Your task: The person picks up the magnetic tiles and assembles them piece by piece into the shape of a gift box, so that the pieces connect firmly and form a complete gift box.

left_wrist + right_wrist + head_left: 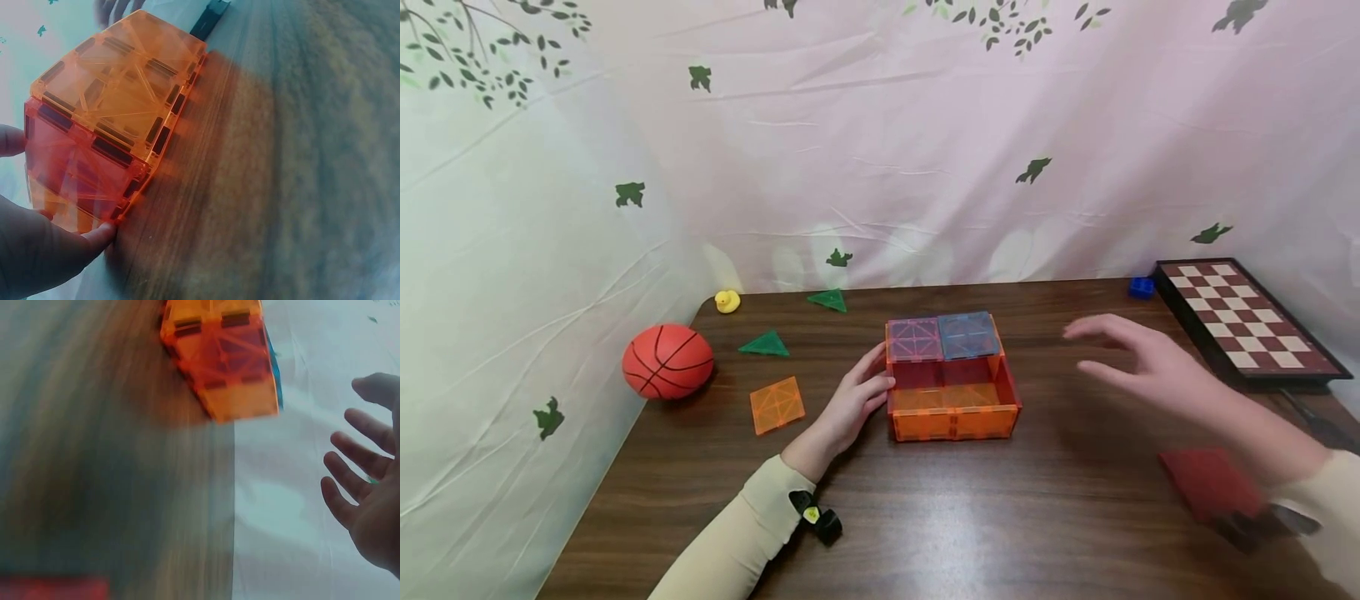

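A box of translucent magnetic tiles (pixel 955 423) stands on the table, with orange tiles in front and red ones at the sides. A purple tile (pixel 914 340) and a blue tile (pixel 970 336) lie over its back half; the front half is uncovered. My left hand (pixel 852 400) rests against the box's left side, fingertips and thumb touching the red side tile (pixel 75 159). To the right of the box, my right hand (pixel 1138 358) hovers over the table with fingers spread and nothing held; the right wrist view shows its relaxed fingers (pixel 359 453).
On the left lie an orange square tile (pixel 777 406), green triangle tiles (pixel 765 343), a small basketball (pixel 667 362) and a rubber duck (pixel 727 301). At right are a checkered board (pixel 1243 317), a blue block (pixel 1141 287) and a blurred red piece (pixel 1210 482) beneath the right forearm.
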Demonstrator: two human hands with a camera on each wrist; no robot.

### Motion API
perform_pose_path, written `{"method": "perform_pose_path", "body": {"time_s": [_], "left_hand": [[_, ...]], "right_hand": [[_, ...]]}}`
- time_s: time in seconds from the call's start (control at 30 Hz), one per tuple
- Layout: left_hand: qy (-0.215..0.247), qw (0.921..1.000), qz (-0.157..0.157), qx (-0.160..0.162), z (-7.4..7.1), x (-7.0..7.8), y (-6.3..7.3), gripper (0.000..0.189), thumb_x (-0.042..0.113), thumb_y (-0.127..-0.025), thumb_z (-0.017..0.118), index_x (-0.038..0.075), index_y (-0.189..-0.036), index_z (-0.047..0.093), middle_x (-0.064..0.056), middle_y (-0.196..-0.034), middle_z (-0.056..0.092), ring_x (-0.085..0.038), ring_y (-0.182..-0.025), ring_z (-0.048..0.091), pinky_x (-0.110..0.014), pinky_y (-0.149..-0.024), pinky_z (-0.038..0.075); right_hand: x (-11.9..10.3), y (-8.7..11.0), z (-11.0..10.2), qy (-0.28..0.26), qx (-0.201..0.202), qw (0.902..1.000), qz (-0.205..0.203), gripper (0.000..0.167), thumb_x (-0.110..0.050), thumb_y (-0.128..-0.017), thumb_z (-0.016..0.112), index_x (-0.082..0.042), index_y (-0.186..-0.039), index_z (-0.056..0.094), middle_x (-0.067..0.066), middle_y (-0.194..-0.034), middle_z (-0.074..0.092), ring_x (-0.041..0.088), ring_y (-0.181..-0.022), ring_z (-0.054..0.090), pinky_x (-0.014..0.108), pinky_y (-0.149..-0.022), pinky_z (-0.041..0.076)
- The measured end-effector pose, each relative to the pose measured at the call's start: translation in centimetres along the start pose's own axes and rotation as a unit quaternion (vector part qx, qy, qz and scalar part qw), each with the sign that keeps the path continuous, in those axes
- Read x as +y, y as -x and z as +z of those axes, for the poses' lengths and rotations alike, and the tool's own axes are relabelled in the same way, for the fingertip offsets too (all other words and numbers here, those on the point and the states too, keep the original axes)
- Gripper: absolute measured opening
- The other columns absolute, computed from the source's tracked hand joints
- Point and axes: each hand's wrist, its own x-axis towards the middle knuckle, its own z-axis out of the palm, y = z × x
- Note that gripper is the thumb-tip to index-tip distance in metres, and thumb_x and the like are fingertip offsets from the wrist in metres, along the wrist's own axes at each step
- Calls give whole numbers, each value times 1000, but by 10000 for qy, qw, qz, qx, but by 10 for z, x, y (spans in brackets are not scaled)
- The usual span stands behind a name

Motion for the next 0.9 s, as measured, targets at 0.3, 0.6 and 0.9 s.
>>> {"method": "perform_pose_path", "body": {"time_s": [0.3, 0.6, 0.9], "left_hand": [[-36, 9999, 12, -105, -2, -3, -2, 70, 12, -100, 53, 14, -163, 24, -14, -165, 24, -35, -147, 32, -54, -117, 29], [-34, 10000, 12, -59, -4, -1, 0, 70, 13, -100, 54, 15, -163, 24, -14, -165, 25, -36, -147, 32, -54, -117, 29], [10, 10000, -32, -66, 0, 0, 1, 70, 14, -100, 54, 15, -163, 23, -14, -165, 24, -36, -147, 32, -53, -117, 29]], "right_hand": [[27, 84, -19, 728, -335, 9785, 1901, 48, -36, -98, 71, -6, -133, 58, 25, -133, 56, 42, -118, 52, 50, -93, 46], [50, 137, 9, 1269, -186, 9374, 3239, 79, -54, -89, 74, 15, -123, 54, 43, -121, 42, 57, -106, 39, 72, -81, 39], [51, 152, 35, 1631, 177, 9232, 3474, 80, -51, -80, 83, 15, -116, 54, 42, -110, 44, 57, -100, 37, 68, -78, 36]]}}
